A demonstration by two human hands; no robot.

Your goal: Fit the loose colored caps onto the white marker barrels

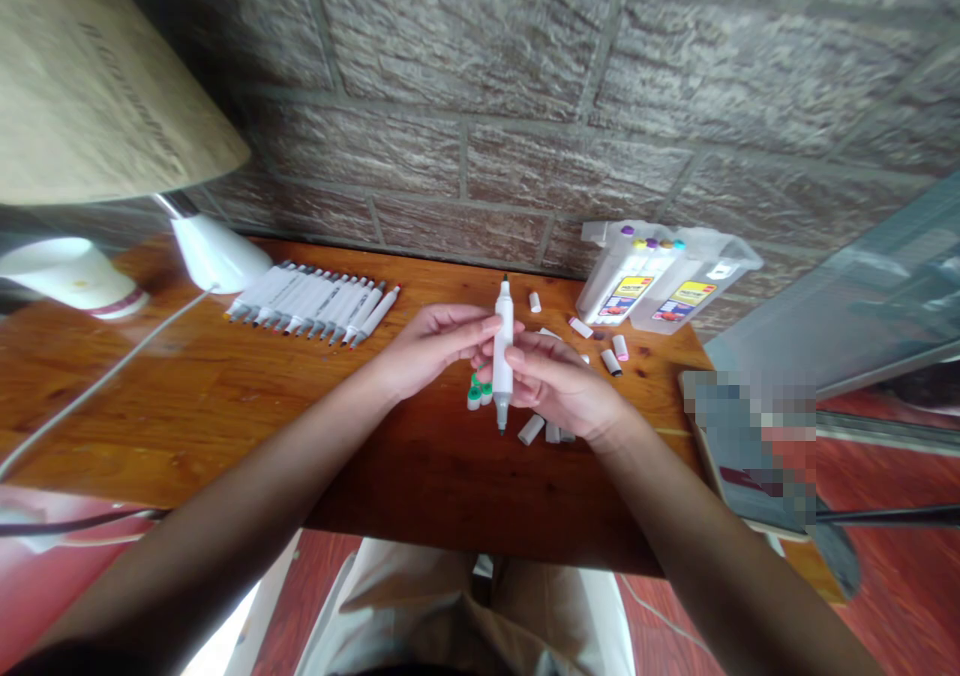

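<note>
Between my two hands a white double-ended marker [503,341] stands nearly upright, both its tips uncapped. The fingers of my left hand [448,341] pinch its upper part. My right hand [559,376] grips the barrel lower down, thumb across the front. Beneath and behind the hands lie loose caps: green-topped caps [475,396] left of the marker's lower end, greyish caps [532,429] below my right hand, and several more, partly hidden by it. A row of uncapped white markers [315,301] lies side by side on the wooden table, to the left.
Clear plastic marker cases [694,296] stand against the brick wall at the right, one with several markers in it. A pink-ended cap [620,347] lies before them. At the left are a lamp [206,251], its cord and a paper cup [75,274]. A tablet-like object [739,456] sits at the right edge.
</note>
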